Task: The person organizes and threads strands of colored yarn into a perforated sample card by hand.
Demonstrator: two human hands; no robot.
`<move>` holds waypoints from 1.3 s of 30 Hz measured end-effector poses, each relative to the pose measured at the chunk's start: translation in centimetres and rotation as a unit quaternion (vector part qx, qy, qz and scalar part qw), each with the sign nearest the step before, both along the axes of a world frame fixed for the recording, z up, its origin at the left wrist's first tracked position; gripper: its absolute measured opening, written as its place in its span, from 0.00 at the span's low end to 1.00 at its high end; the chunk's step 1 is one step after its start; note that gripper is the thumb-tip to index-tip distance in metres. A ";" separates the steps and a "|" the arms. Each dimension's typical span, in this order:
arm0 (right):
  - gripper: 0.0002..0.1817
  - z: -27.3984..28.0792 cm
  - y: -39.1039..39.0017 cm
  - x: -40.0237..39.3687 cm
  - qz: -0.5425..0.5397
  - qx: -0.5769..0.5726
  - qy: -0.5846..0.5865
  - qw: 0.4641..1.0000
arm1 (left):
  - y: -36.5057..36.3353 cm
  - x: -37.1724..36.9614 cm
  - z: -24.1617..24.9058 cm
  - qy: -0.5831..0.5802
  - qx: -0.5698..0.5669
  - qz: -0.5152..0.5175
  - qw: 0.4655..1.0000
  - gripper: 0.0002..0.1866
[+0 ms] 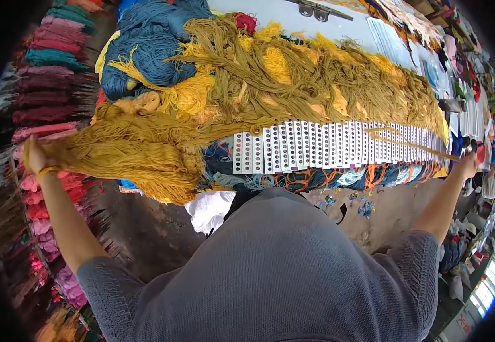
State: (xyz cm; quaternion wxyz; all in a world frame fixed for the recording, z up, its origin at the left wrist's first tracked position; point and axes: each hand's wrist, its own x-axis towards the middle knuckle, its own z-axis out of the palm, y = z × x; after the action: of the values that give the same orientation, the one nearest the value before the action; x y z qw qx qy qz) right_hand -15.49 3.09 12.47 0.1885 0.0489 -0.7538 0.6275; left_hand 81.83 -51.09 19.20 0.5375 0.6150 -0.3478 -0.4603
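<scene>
Far out to the left, my left hand (38,158) is closed on one end of a thick mustard-gold yarn hank (136,151). The hank spreads loosely over the left end of the table. My right hand (467,166) is stretched to the far right, fingers closed at the end of a thin mustard yarn strand (412,143). That strand runs leftward across a row of white punched cards (316,145) with dark holes. Behind the cards lies a heap of olive yarn (293,80) mixed with yellow yarn (187,94).
Blue yarn (150,54) is piled at the back left. Dark and orange yarn (316,178) lies along the table's front edge. Pink and red hanks (48,114) hang in rows on the left. A white cloth (210,211) is below the table edge. White sheets (393,43) lie behind.
</scene>
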 end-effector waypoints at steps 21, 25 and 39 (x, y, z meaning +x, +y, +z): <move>0.10 -20.1 -20.9 43.3 0.558 0.205 -0.336 0.731 | 18.4 -35.6 -23.9 -0.015 0.426 -0.418 0.802 0.16; 0.10 -19.7 -21.0 43.3 0.541 0.200 -0.371 0.728 | 14.7 -30.3 -14.7 0.356 0.150 -0.200 0.900 0.10; 0.08 -18.3 -23.8 46.6 0.628 0.373 -0.038 0.681 | 22.7 -35.7 -25.7 0.069 0.382 -0.448 0.805 0.17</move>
State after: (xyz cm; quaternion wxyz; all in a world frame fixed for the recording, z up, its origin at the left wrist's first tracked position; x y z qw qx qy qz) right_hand 31.13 -20.69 -5.83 -0.3130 0.5532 -0.7246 0.2664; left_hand 46.15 -28.35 -6.54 0.0154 0.5128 -0.3427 -0.7869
